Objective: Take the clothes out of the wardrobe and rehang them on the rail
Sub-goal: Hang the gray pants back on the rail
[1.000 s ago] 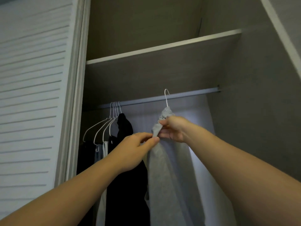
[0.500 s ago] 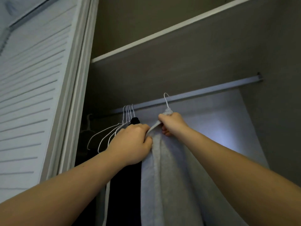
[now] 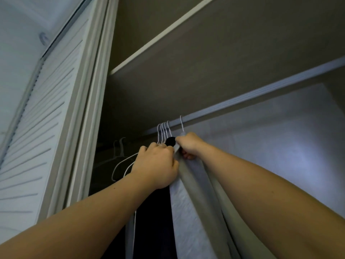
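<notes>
A grey garment (image 3: 194, 212) hangs from a white wire hanger (image 3: 181, 124) whose hook reaches up to the wardrobe rail (image 3: 261, 91). My right hand (image 3: 188, 144) grips the top of the garment just under the hook. My left hand (image 3: 156, 165) grips the garment's left shoulder edge beside it. A black garment (image 3: 155, 221) hangs just left of the grey one, partly hidden behind my left hand and forearm. Several white hangers (image 3: 163, 130) are bunched on the rail to the left.
A shelf (image 3: 168, 32) runs above the rail. The white louvred door (image 3: 46, 113) and its frame stand close on the left. The rail's right stretch is bare, with the pale back wall (image 3: 270, 137) behind it.
The view has tilted upward and drawn closer to the rail. Both hands have risen with the grey garment's top, and my left hand has closed more fully on the fabric.
</notes>
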The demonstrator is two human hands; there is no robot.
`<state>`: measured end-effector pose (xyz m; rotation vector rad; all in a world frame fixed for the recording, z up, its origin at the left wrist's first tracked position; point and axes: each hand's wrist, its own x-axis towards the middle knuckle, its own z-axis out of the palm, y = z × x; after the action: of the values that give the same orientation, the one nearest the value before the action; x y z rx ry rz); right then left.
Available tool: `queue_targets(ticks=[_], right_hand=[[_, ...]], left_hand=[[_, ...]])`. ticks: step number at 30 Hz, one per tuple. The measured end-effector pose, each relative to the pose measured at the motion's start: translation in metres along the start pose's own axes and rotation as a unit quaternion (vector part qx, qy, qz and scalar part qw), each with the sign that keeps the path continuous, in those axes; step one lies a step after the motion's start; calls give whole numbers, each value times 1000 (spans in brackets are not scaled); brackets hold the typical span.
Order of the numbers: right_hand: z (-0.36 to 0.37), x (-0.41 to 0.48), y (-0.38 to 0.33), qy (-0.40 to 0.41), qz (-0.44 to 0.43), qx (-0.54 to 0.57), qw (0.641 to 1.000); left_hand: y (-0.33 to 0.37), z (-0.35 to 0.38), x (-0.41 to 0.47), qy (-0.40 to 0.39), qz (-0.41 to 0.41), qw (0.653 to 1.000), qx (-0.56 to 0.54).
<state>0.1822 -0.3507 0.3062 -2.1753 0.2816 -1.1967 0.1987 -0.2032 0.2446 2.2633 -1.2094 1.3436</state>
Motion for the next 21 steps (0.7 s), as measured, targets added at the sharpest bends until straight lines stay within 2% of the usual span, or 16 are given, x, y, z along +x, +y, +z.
queue_targets(ticks=[9, 17, 21], right_hand=[[34, 22, 6, -20, -7, -2, 1000], [39, 8, 11, 30, -57, -29, 997], [49, -41, 4, 41, -80, -16, 996]], left_hand=[[-17, 13, -5, 4, -13, 992, 128], [-28, -1, -31, -13, -34, 992, 123], [-42, -18, -69, 5, -23, 992, 120]])
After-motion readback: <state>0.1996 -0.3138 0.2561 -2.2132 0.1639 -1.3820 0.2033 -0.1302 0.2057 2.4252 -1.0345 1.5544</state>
